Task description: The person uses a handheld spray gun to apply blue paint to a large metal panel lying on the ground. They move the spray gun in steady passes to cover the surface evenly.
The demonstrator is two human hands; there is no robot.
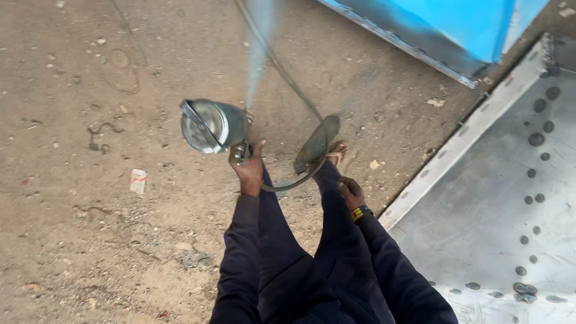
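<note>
1. The dirt ground (90, 228) fills most of the view, sandy and strewn with small stones and a scrap of paper (138, 180).
2. A grey metal sheet (498, 198), dotted with dark round marks, lies at the right, its pale edge running diagonally.
3. A blue painted panel (456, 27) stands at the upper right, just beyond the sheet.
4. The spray gun (219, 127), with its round metal cup tilted toward the left, is held up over the ground; a pale jet of spray rises from it.
5. A hose (288, 90) runs from the gun across the ground and loops under a sandalled foot (324, 147).
6. The left hand (248, 171) has its fingers wrapped tight around the gun's grip.
7. The right hand (351, 193), with a striped wristband, rests by the raised leg; its fingers are curled, and I cannot tell whether they pinch anything.
</note>
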